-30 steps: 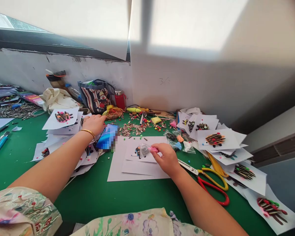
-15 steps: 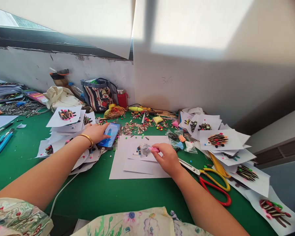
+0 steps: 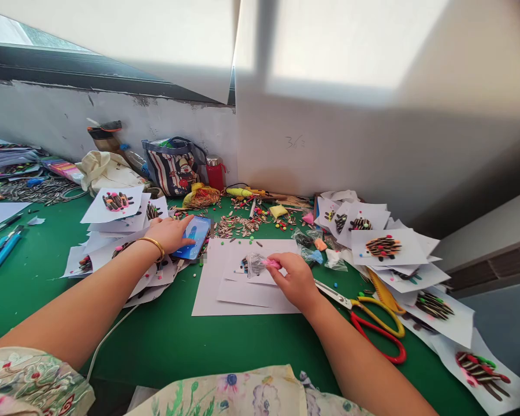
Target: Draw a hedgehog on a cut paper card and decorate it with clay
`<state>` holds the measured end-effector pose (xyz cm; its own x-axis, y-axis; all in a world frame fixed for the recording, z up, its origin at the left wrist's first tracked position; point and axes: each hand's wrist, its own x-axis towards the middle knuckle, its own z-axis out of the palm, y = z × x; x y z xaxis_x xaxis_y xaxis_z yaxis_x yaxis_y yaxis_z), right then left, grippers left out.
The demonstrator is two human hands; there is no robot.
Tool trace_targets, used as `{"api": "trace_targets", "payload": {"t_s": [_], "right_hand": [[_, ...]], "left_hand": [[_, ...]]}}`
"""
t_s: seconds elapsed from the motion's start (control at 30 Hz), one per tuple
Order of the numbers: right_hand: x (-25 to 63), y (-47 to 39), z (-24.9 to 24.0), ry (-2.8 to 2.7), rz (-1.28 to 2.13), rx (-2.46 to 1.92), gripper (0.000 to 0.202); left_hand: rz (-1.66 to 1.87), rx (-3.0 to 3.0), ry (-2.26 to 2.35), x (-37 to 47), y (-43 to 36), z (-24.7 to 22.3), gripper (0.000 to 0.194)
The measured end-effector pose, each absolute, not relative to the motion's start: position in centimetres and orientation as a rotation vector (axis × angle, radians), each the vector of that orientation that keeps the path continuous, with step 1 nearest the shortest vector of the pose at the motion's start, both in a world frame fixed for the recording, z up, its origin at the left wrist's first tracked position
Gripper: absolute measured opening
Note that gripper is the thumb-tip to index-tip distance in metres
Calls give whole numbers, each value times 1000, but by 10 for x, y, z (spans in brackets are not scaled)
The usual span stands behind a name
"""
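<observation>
My left hand [image 3: 172, 234] lies with its fingers spread over a phone [image 3: 193, 238] whose screen is lit blue, thumb resting on the glass. A white cable runs from the phone's near end. In my right hand [image 3: 293, 279] is a small clear plastic bag with something pink [image 3: 272, 263] in it, pinched between thumb and fingers. The bag hangs over a small picture made of dark seeds [image 3: 244, 266] and partly hides it. That picture sits on white paper sheets [image 3: 208, 300] stacked on the green table.
Scissors [image 3: 375, 323] with red and yellow handles lie beside my right forearm. Piles of seed-picture cards [image 3: 390, 247] stand right and left. Loose seeds [image 3: 238, 225], small clay bags [image 3: 335, 259], a striped bag [image 3: 171, 170] and a red bottle [image 3: 215, 174] are farther back. A blue cutter [image 3: 2, 251] lies left.
Both hands keep almost the same place and hold. The view has shifted very slightly.
</observation>
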<state>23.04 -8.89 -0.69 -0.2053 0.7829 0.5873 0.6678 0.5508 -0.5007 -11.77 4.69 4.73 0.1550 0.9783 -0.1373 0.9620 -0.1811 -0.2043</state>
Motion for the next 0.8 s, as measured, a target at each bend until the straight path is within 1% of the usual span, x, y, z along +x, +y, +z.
{"api": "trace_targets", "payload": {"t_s": [0.1,0.27,0.6,0.7,0.8], "right_hand": [[230,-89,-7,-1939,171,-1176,19],[230,-89,-6,-1948,172,-1178,18],[230,-88,-7,-1952,173,-1186,17],[230,-88,-8,-1944,188,-1187,16],[230,-88,-9,-1938,206,-1187,17]], "left_hand": [[351,-2321,-1966,-113,46,47,83],[329,-2303,-1966,-106,46,46,87],[320,-2268,-1978,-105,48,44,90],[166,-2202,-1947,-96,41,50,84],[-155,-2223,-1879,-73,26,59,71]]}}
